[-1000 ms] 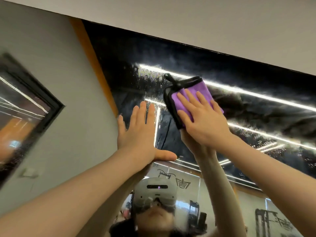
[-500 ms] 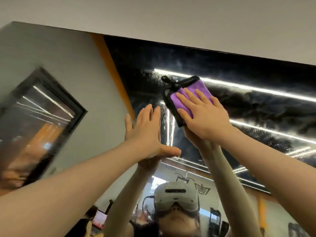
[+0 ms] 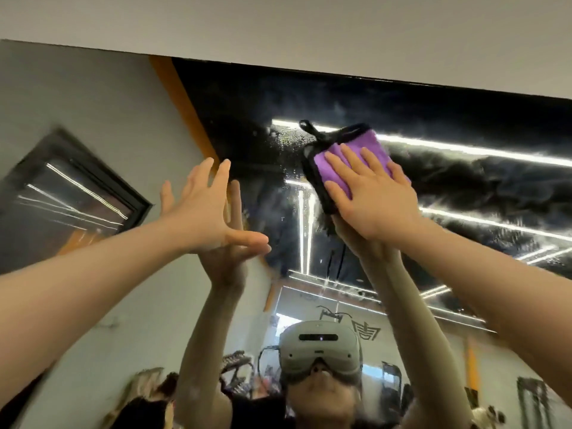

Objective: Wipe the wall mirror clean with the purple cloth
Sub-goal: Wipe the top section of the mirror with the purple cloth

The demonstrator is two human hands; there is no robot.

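Note:
The wall mirror (image 3: 464,196) fills the wall ahead and above me; it reflects a dark ceiling with bright light strips. Water droplets dot the glass left of the cloth. The purple cloth (image 3: 337,168), edged in black with a black loop at its top, lies flat against the upper glass. My right hand (image 3: 368,193) presses on it with straight, spread fingers. My left hand (image 3: 204,212) is flat against the glass lower left of the cloth, fingers straight and thumb out, holding nothing. Reflected arms meet both hands.
The white ceiling (image 3: 309,32) meets the mirror's top edge just above the cloth. An orange strip (image 3: 182,97) and a dark framed panel (image 3: 71,193) show at the left. The headset wearer's reflection (image 3: 320,354) appears at the bottom, with other people behind.
The view has swung left and down, so the hands sit further right in the frame. The right hand still presses the cloth at about the same spot on the glass; the left stays flat.

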